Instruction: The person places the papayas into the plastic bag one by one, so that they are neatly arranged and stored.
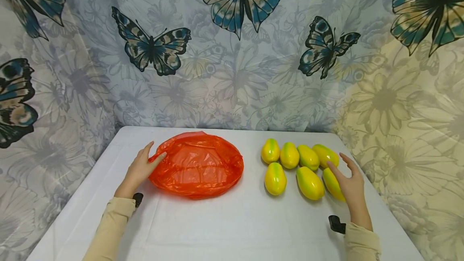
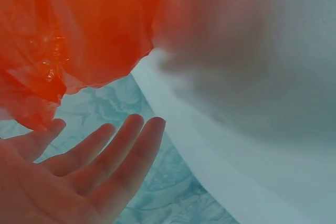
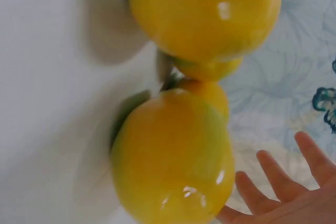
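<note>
A crinkled red plastic bag (image 1: 197, 168) lies spread in a rounded shape on the left half of the table. At its left edge is my left hand (image 1: 139, 168), fingers spread and the thumb reaching over the rim. In the left wrist view the bag (image 2: 105, 30) hangs just beyond the loosely extended fingers (image 2: 128, 166). On the right, several glossy yellow-green mango-like fruits lie in two rough rows. My right hand (image 1: 351, 186), fingers apart, is beside the nearest right fruit (image 1: 331, 184) and partly covers it. In the right wrist view, fingertips come close to that fruit (image 3: 173, 156).
A white cloth covers the table (image 1: 224, 228). Behind and around it hangs a flower-patterned drape (image 1: 235, 79) with large butterflies. In the back row stand a left fruit (image 1: 270, 151) and a right one (image 1: 325, 155); another fruit (image 1: 275, 179) is in front. Black straps (image 1: 336, 224) sit at my wrists.
</note>
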Demonstrator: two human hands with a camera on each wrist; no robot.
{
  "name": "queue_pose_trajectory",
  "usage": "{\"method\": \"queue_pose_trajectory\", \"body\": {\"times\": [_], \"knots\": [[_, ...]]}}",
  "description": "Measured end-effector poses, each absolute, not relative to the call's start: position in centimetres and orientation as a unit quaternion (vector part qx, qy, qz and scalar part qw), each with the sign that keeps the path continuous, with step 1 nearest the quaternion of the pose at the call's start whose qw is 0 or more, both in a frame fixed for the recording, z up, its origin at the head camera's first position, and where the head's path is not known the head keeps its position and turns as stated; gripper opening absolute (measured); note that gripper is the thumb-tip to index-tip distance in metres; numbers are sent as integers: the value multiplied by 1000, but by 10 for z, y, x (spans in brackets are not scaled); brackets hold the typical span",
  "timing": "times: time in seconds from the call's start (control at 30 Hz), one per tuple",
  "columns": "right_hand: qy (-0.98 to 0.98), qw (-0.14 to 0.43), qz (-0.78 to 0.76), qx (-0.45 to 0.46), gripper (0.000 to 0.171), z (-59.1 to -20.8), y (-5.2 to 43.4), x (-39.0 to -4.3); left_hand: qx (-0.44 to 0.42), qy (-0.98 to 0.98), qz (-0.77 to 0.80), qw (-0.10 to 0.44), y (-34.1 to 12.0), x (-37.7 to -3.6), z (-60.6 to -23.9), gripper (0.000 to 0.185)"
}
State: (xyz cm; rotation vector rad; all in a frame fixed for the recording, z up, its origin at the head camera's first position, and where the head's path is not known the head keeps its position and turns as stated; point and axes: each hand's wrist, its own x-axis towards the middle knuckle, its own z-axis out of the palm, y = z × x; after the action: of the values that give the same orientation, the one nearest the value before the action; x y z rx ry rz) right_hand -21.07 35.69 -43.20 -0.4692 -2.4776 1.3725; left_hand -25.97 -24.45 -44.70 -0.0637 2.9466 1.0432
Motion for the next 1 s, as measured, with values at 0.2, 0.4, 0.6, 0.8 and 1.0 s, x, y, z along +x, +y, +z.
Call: {"method": "queue_pose_trajectory", "body": {"times": [0.2,0.4,0.6,0.8,1.0], "knots": [[-839,114,497,-190,74,-436,365,-205,-26,936,350,22,-246,-258,-448,95],[-828,98,507,-218,76,-444,372,-202,-28,933,357,25,-247,-257,-449,93],[-813,88,523,-240,78,-457,378,-202,-28,930,366,26,-249,-258,-454,94],[-801,75,534,-262,78,-467,381,-203,-28,923,383,21,-251,-259,-459,93],[-803,73,526,-272,79,-471,380,-202,-32,912,410,11,-253,-260,-462,89]]}}
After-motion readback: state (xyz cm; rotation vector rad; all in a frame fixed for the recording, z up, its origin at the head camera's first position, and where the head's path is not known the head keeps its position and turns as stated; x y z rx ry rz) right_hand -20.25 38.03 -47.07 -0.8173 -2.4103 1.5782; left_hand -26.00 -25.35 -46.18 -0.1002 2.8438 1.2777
